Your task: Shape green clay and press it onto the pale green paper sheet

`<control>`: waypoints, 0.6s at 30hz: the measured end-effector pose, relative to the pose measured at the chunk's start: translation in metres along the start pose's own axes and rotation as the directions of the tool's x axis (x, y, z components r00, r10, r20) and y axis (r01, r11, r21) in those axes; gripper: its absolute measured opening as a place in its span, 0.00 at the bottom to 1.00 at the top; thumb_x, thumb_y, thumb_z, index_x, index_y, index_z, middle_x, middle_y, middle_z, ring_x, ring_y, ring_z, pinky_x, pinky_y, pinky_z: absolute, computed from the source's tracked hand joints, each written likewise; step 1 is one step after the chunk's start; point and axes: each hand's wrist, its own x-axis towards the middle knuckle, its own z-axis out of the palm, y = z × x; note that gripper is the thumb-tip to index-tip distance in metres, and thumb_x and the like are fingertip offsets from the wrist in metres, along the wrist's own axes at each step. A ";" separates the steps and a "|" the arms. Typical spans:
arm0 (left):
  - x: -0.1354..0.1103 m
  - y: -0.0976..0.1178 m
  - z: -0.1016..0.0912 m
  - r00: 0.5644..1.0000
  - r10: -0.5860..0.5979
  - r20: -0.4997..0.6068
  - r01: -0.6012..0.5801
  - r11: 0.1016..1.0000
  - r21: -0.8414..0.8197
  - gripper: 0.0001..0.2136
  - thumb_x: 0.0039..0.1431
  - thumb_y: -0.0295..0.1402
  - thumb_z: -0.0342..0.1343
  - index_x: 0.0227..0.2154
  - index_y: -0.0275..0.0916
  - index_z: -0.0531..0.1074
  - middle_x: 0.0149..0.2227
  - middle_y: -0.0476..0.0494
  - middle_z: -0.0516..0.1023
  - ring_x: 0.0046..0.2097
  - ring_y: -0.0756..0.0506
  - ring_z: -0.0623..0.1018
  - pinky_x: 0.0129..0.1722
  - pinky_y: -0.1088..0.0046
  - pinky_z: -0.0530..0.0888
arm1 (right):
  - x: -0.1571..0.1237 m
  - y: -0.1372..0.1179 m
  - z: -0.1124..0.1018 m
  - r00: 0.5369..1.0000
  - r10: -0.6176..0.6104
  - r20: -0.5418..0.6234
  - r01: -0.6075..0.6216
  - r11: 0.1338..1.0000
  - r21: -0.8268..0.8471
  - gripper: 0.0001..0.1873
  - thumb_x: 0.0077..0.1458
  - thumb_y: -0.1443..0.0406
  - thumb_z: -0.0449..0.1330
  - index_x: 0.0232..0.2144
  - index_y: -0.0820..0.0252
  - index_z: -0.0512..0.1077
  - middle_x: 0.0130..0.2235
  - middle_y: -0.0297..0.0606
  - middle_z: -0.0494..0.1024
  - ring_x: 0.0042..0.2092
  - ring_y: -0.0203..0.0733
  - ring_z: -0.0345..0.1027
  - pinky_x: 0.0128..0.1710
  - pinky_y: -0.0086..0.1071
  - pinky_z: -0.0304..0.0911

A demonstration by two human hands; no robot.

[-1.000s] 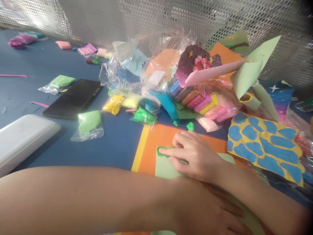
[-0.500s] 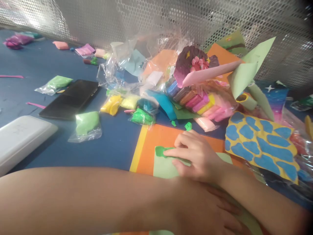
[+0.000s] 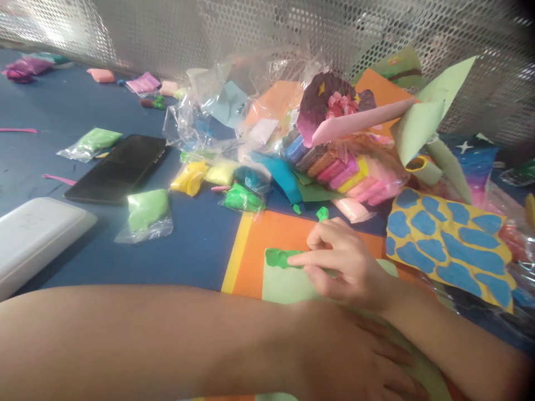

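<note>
My right hand (image 3: 346, 262) rests on a sheet of pale green paper (image 3: 288, 287), with its index finger pressing a flat patch of bright green modelling clay (image 3: 278, 257). A thin green strip seems to run on beneath the fingers, partly hidden. My left hand (image 3: 351, 362) lies flat on the same paper nearer me, fingers spread, holding nothing. Under the green sheet is orange paper (image 3: 271, 234) with a yellow stripe along its left side.
Small green clay crumbs (image 3: 321, 213) lie just beyond my right hand. A yellow sheet with blue clay patches (image 3: 447, 245) sits to the right. Behind are heaped clay packets and paper, a black tablet (image 3: 117, 167), a white plastic case (image 3: 37, 239) and a perforated metal wall (image 3: 292, 28).
The green clay has gone from a thin outline to a filled patch, spreading rightward. My right hand has shifted slightly right along it. My left hand has stayed in place.
</note>
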 end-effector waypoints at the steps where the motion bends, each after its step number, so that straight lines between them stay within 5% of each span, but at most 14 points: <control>1: -0.001 0.000 0.002 1.000 0.001 -0.021 -0.001 1.000 0.008 0.21 0.64 0.31 0.40 0.56 0.39 0.69 0.58 0.56 0.69 0.62 0.46 0.66 0.62 0.73 0.62 | 0.000 0.000 0.000 1.000 0.015 -0.007 -0.015 1.000 0.000 0.14 0.57 0.66 0.53 0.30 0.58 0.80 0.26 0.32 0.61 0.29 0.35 0.54 0.32 0.34 0.50; 10: -0.003 0.001 0.004 0.997 -0.007 -0.073 0.008 1.000 0.015 0.20 0.63 0.31 0.42 0.54 0.39 0.71 0.57 0.56 0.70 0.61 0.46 0.66 0.62 0.73 0.63 | 0.000 -0.003 0.001 0.990 0.136 0.028 -0.132 0.983 -0.126 0.18 0.60 0.65 0.52 0.25 0.58 0.80 0.24 0.34 0.65 0.29 0.36 0.55 0.31 0.35 0.48; 18: 0.000 0.004 0.014 0.989 -0.047 -0.141 0.037 0.997 -0.074 0.15 0.61 0.32 0.50 0.47 0.39 0.76 0.54 0.53 0.74 0.60 0.47 0.68 0.61 0.77 0.63 | 0.001 -0.002 -0.001 0.995 -0.064 0.072 0.071 0.994 -0.087 0.14 0.58 0.65 0.53 0.38 0.55 0.79 0.27 0.34 0.64 0.30 0.37 0.55 0.32 0.35 0.50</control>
